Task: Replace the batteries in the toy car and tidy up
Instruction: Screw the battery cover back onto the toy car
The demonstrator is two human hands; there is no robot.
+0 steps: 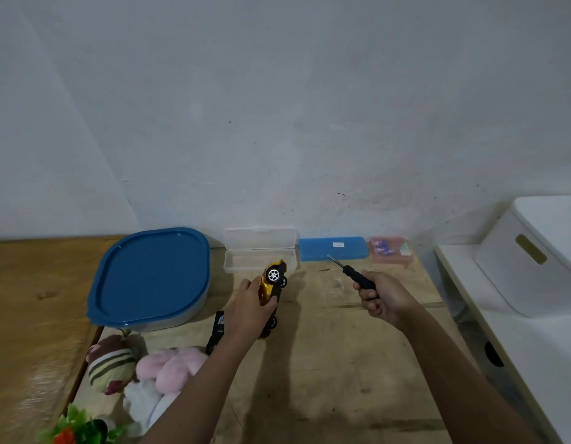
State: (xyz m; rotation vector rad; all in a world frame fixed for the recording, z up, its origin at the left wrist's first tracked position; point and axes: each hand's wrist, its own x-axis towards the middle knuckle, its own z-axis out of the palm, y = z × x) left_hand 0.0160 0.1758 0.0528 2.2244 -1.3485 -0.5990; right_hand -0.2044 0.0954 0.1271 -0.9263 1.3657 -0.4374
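My left hand (245, 307) grips a gold toy car (272, 283) with black wheels, tilted nose-up above the wooden table (342, 363), its black underside turned to the right. My right hand (382, 298) holds a black-handled screwdriver (358, 275); its metal tip points up-left and stays apart from the car. A clear plastic case (260, 254) stands open at the back. Beside it lie a blue case (332, 249) and a pink box (390, 250) holding small blue-and-white items.
A large container with a blue lid (151, 277) sits at the back left. A dark card (217, 328) lies under my left wrist. Plush toys (143, 370) and a plastic plant (79, 431) crowd the front left. A white bin (534, 254) stands on a white shelf at right.
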